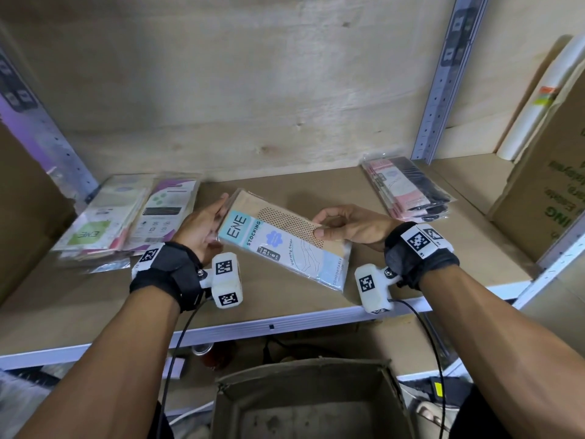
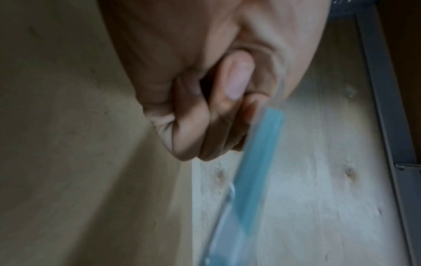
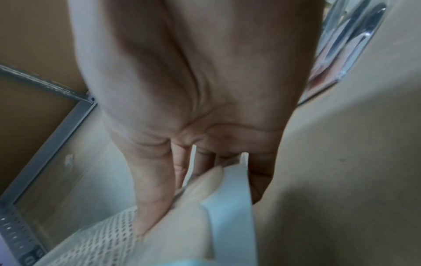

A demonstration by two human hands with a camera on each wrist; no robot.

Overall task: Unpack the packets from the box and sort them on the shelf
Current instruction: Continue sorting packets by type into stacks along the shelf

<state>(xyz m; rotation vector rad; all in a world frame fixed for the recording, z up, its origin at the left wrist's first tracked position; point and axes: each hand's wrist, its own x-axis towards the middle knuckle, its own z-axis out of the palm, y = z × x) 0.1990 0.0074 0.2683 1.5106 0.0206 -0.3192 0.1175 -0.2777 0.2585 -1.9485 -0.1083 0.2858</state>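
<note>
A light blue and tan stocking packet point(image 1: 285, 245) hangs tilted above the middle of the wooden shelf point(image 1: 285, 308), held by both hands. My left hand point(image 1: 218, 213) grips its left edge; the left wrist view shows the curled fingers point(image 2: 205, 117) against the blue edge of the packet point(image 2: 257, 162). My right hand point(image 1: 323, 228) pinches the right side, thumb on top and fingers beneath. In the right wrist view that hand point(image 3: 193, 162) is closed over the dotted tan face of the packet point(image 3: 177, 234). An open cardboard box point(image 1: 310, 403) stands below the shelf; its inside looks bare.
A pile of green, white and purple packets point(image 1: 126, 217) lies at the shelf's left. Pink and black packets point(image 1: 408, 188) are stacked at the back right. A big carton point(image 1: 544, 198) and a white roll point(image 1: 538, 99) stand far right, past a metal upright point(image 1: 443, 80).
</note>
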